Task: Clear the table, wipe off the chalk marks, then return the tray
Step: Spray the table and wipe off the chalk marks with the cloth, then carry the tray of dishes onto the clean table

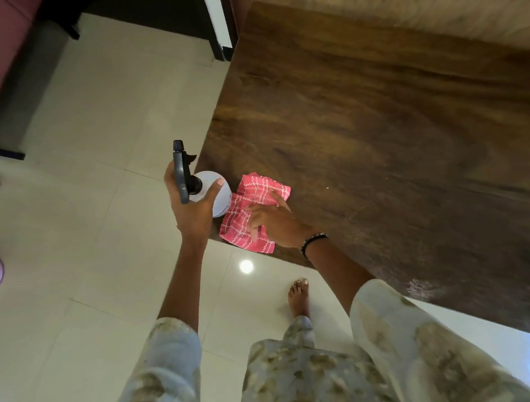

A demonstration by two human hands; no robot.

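While the left hand point(191, 206) wraps its grip round the spray bottle point(207, 194) just beside the cloth point(252, 211), likely ready to wet the wood, the right hand point(271, 221) presses the cloth at the counter point(379, 134) corner, fingers mostly spread; chalk marks are hard to make out; no tray shows.

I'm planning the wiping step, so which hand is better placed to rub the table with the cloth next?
The right hand. It already rests on the pink cloth at the table's corner, while the left hand grips the spray bottle.
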